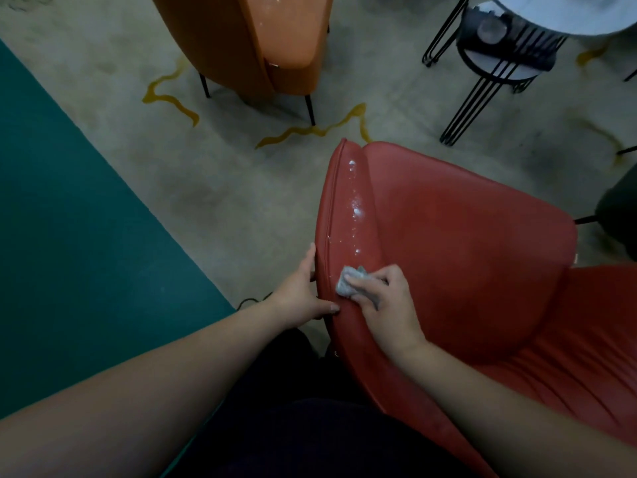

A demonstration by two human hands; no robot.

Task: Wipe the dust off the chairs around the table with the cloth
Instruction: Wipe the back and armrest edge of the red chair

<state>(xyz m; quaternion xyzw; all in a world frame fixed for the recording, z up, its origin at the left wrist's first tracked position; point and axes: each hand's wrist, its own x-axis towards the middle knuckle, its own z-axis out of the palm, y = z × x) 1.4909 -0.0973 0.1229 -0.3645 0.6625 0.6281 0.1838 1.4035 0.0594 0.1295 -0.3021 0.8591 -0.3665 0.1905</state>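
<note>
Two hands meet at the lower centre of the frame, on the back edge of a red chair (448,243). The right hand (386,305) is curled down over a small grey cloth (346,282), fingers pressing it flat against the chair's upholstery; the cloth pokes out from under the fingertips toward the left and upward, just right of the chair's piped seam. The left hand (303,291) is partly open and grips the chair's outer edge, thumb on the near side touching the seam, fingers wrapped around behind it. The two hands lie close together with the seam between them.

Just above the cloth, a trail of white dust (355,208) runs up along the fold of the chair back toward the centre of the frame. The rest of the red surface to the right looks dull and smooth; ribbed seat padding shows at lower right.

Further out, an orange chair (241,39) stands at the top centre, white specks on its side. At upper right is a table (568,12) with a pale round top on black wire legs. The floor (206,188) is grey with yellow squiggles, and a teal area (69,219) fills the left.
</note>
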